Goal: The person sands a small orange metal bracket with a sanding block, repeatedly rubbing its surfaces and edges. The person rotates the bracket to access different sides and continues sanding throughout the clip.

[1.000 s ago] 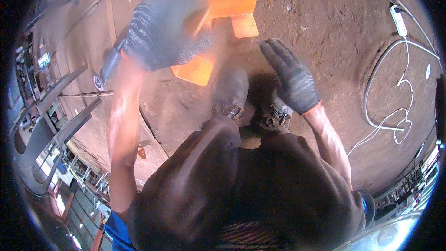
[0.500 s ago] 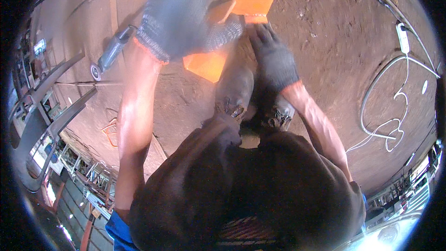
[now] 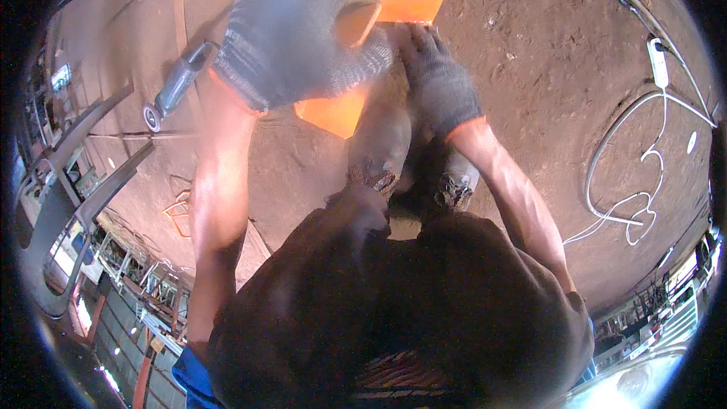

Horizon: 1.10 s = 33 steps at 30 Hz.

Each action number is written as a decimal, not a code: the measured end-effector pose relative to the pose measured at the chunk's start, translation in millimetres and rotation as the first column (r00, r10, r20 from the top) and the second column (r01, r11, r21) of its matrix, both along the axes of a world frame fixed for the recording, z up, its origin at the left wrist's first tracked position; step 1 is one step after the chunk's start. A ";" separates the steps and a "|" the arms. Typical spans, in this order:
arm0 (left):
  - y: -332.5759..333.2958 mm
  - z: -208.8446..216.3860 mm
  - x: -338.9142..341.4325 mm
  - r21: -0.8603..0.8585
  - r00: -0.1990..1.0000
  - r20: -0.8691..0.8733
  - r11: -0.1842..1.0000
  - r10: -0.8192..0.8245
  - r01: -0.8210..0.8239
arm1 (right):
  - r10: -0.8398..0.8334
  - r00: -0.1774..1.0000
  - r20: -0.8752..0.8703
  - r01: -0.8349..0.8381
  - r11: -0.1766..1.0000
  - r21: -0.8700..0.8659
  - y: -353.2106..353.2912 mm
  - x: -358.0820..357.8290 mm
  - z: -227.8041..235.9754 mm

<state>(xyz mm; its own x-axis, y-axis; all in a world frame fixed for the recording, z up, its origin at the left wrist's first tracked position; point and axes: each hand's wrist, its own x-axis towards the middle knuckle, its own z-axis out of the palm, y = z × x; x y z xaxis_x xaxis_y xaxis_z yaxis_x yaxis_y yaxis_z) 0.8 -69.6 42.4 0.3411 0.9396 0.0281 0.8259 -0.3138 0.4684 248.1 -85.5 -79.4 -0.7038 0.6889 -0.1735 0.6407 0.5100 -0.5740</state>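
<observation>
An orange-painted metal piece with angled plates is in front of me, over the space beyond my boots. My left hand, in a grey knit glove with an orange cuff, is wrapped round it; a haze blurs part of this glove. One orange plate shows between its thumb and fingers, and a pointed orange corner juts out below the palm. My right hand, in a darker grey glove, has its fingers closed at the lower edge of the upper plate. Its fingertips cover that edge, so the exact grip is partly hidden.
On the brown dirt floor at left lies an angle grinder. Dark metal frame parts stand at the far left, near a thin orange frame. A white power strip and looped white cable lie at right. My boots are below the hands.
My right hand has shifted slightly up and left, its fingertips now covering the small orange tab under the upper plate. The left hand and orange piece have barely moved.
</observation>
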 end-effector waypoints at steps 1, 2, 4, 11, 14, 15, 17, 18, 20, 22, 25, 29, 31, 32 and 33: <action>-4.2 10.8 -4.0 -0.035 0.999 -0.038 0.999 0.016 -0.017 | 0.028 1.000 0.001 -0.028 0.999 -0.044 -4.7 -6.2 8.0; -7.6 22.1 -7.2 -0.070 0.997 -0.075 0.997 0.030 -0.035 | 0.062 0.997 -0.045 -0.062 0.998 -0.005 -19.6 -2.8 10.5; -6.4 22.5 -11.5 -0.067 0.995 -0.098 0.997 0.035 -0.042 | 0.083 0.995 -0.046 -0.086 0.995 -0.046 -16.9 -4.4 12.6; -10.5 23.5 -25.3 -0.034 0.989 -0.138 0.998 0.055 -0.060 | 0.127 0.979 -0.162 -0.125 0.992 0.022 -0.1 -22.0 7.8; 0.8 -1.2 -12.2 -0.010 0.996 -0.085 1.000 -0.018 0.017 | -0.037 0.999 -0.021 0.038 0.999 0.005 6.8 4.2 -3.2; 9.1 -9.1 -8.2 -0.038 0.998 -0.052 0.999 -0.031 0.029 | -0.032 0.999 -0.006 0.032 0.999 -0.019 3.9 6.7 -6.4; -1.9 19.9 -20.6 -0.041 0.987 -0.158 0.999 0.025 -0.032 | 0.094 0.987 -0.130 -0.108 0.988 -0.107 -1.0 -31.4 3.5; -2.5 17.4 -19.4 0.022 0.987 -0.163 1.000 0.006 -0.002 | 0.054 0.991 -0.126 -0.070 0.989 -0.131 0.4 -30.0 3.0; -2.4 19.9 -16.4 0.020 0.993 -0.118 1.000 -0.002 0.004 | -0.022 0.992 -0.120 0.000 0.984 -0.179 9.0 -23.0 -0.3; 5.9 46.7 -2.3 -0.114 0.999 -0.040 0.993 0.035 -0.039 | 0.019 0.998 -0.054 -0.028 0.985 -0.169 24.9 -14.4 9.7; 11.9 22.0 -5.6 -0.091 0.999 -0.032 0.996 -0.014 0.011 | 0.116 0.974 -0.195 -0.110 0.993 0.040 8.3 -16.9 -4.9; 2.9 23.7 -7.7 -0.019 0.999 -0.021 0.999 0.038 -0.038 | -0.004 0.988 -0.154 -0.021 0.987 -0.159 14.8 -20.4 -6.4; 13.6 25.8 -3.8 -0.083 0.999 -0.044 0.997 -0.001 -0.002 | 0.042 0.994 -0.097 -0.049 0.997 -0.067 11.6 -12.3 -0.6; 16.1 25.8 -2.7 -0.076 1.000 -0.024 0.997 -0.003 0.001 | 0.090 0.992 -0.092 -0.094 0.995 -0.039 7.5 -15.6 -0.1; 17.6 25.9 -0.8 -0.069 1.000 -0.002 0.998 -0.006 0.006 | 0.135 0.987 -0.083 -0.136 0.991 -0.011 3.1 -18.8 -0.2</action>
<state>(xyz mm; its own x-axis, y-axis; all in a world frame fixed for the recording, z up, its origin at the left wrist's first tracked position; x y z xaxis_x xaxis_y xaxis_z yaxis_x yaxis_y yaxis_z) 0.0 -52.0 68.3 0.3471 0.9371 -0.0375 0.8251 -0.2861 0.4871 229.2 -82.4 -79.6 -0.8029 0.5835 -0.1221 0.5168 0.5791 -0.6306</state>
